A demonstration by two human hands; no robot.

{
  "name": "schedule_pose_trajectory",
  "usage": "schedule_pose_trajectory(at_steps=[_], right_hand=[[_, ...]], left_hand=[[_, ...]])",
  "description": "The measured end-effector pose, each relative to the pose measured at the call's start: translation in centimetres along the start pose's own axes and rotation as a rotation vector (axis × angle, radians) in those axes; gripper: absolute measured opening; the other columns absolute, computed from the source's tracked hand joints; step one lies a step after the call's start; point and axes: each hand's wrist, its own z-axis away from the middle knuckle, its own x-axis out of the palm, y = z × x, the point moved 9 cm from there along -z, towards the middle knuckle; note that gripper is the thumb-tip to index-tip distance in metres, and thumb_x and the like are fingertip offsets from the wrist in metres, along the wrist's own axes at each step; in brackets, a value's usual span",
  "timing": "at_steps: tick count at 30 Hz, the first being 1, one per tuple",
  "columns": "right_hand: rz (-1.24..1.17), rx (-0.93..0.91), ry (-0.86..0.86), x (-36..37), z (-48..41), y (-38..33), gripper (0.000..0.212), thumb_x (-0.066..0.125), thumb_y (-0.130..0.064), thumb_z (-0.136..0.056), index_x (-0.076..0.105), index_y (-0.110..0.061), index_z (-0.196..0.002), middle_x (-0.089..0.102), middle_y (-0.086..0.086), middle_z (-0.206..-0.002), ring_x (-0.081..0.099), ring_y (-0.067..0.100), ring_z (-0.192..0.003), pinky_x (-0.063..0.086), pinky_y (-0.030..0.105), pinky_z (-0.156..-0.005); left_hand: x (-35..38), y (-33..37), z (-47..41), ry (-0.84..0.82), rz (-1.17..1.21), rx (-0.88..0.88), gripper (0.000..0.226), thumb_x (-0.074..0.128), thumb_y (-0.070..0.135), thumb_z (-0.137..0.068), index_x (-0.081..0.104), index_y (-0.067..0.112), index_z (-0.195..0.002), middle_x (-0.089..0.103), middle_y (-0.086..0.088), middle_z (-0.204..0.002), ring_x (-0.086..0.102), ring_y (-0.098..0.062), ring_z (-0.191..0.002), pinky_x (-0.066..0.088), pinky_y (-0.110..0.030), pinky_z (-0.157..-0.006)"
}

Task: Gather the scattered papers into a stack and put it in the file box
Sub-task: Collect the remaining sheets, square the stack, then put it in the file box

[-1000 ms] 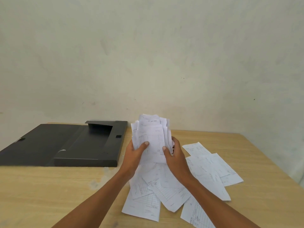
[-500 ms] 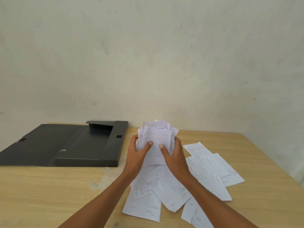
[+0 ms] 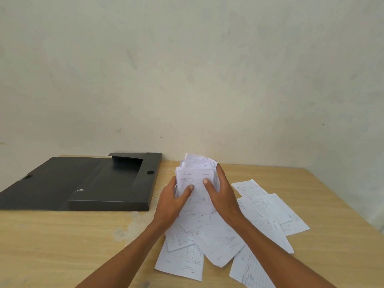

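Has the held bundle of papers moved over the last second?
Yes. The bundle has sunk: its top edge stood above the file box's back edge, now level with it. Both hands, left and right, grip it.

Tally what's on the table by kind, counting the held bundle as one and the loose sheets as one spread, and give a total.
Black file box, lying open: 1
Bundle of papers held between the left hand and right hand: 1
Spread of loose printed sheets lying overlapped on the wooden table, exact sheet count unclear: 1
Total: 3
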Motion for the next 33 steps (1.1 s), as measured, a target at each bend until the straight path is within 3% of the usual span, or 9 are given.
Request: schedule_pose_trajectory(at_steps=[7,10,13,15,19,22,26,31,33], right_hand=[[-0.007,0.027,-0.058,-0.3,0.1,0.3,0.074,0.059,-0.043,-0.096,0.017,-0.038,-0.157,0.03,-0.026,-0.149,0.034,-0.002,-0.133,0.035,0.027,-0.108],[-0.016,0.047,-0.104,0.4,0.4,0.9,0.052,0.056,-0.041,-0.097,0.036,-0.04,-0.146,0.051,-0.02,-0.14,0.051,0.006,-0.128,0.048,0.031,-0.1],[-0.014,0.083,0.046,-1.2,0.9,1.3,0.043,0.046,-0.03,-0.103,0.039,-0.03,-0.146,0.05,-0.018,-0.134,0.05,0.005,-0.122,0.043,0.025,-0.094],[-0.017,0.065,0.151,-2.5,1.1,1.3,0.028,0.047,-0.022,-0.103,0.051,-0.026,-0.13,0.06,-0.013,-0.119,0.059,0.009,-0.112,0.048,0.026,-0.088],[-0.012,0.043,0.148,-3.0,0.9,1.6,0.006,0.054,-0.024,-0.1,0.058,-0.025,-0.105,0.068,-0.012,-0.1,0.065,0.012,-0.089,0.054,0.036,-0.078],[-0.036,0.077,0.163,-3.4,0.5,2.0,0.006,0.055,-0.024,-0.099,0.058,-0.023,-0.094,0.066,-0.005,-0.082,0.057,0.016,-0.067,0.049,0.039,-0.065],[-0.099,0.129,0.191,-4.1,-0.1,1.9,0.008,0.054,-0.02,-0.1,0.059,-0.017,-0.094,0.068,0.001,-0.091,0.059,0.012,-0.081,0.045,0.028,-0.069],[-0.163,0.207,0.191,-4.5,-1.2,2.3,0.014,0.054,-0.027,-0.096,0.057,-0.031,-0.083,0.068,0.001,-0.093,0.063,0.025,-0.086,0.053,0.046,-0.073],[-0.16,0.219,0.185,-4.5,-1.5,2.2,0.013,0.053,-0.025,-0.096,0.057,-0.03,-0.085,0.067,0.002,-0.094,0.06,0.022,-0.083,0.05,0.042,-0.071]], left_hand=[[-0.1,0.7,0.0,-0.041,0.007,0.012,0.05,0.071,0.039,-0.09,0.043,0.046,-0.131,0.062,0.034,-0.115,0.067,0.007,-0.103,0.056,-0.012,-0.068],[0.4,-0.1,0.1,-0.065,0.005,-0.023,0.044,0.069,0.04,-0.092,0.047,0.043,-0.13,0.064,0.028,-0.116,0.068,0.005,-0.1,0.056,-0.013,-0.068],[0.1,-1.1,-0.1,-0.049,0.004,-0.048,0.042,0.066,0.043,-0.093,0.05,0.041,-0.132,0.066,0.022,-0.122,0.069,-0.003,-0.106,0.06,-0.02,-0.075],[0.0,-1.4,-0.2,-0.056,0.014,-0.062,0.041,0.067,0.043,-0.093,0.051,0.042,-0.131,0.066,0.022,-0.121,0.069,-0.005,-0.107,0.061,-0.023,-0.079],[0.0,-0.9,-0.2,-0.071,0.051,-0.077,0.052,0.072,0.036,-0.09,0.044,0.041,-0.134,0.06,0.03,-0.12,0.066,-0.001,-0.105,0.057,-0.012,-0.066],[0.1,-1.2,-0.3,-0.086,0.088,-0.098,0.058,0.075,0.029,-0.089,0.043,0.038,-0.136,0.061,0.027,-0.121,0.066,0.0,-0.104,0.057,-0.014,-0.066],[0.2,-2.1,-0.7,-0.06,0.226,-0.183,0.049,0.076,0.016,-0.088,0.051,0.025,-0.129,0.068,0.008,-0.121,0.07,-0.008,-0.101,0.06,-0.021,-0.067],[0.7,-3.0,-0.7,-0.087,0.367,-0.29,0.047,0.078,0.018,-0.087,0.056,0.022,-0.128,0.074,-0.004,-0.119,0.076,-0.025,-0.099,0.064,-0.041,-0.066],[1.1,-3.4,-0.5,-0.107,0.407,-0.335,0.048,0.078,0.02,-0.087,0.055,0.026,-0.129,0.074,-0.003,-0.119,0.075,-0.031,-0.101,0.063,-0.047,-0.062]])
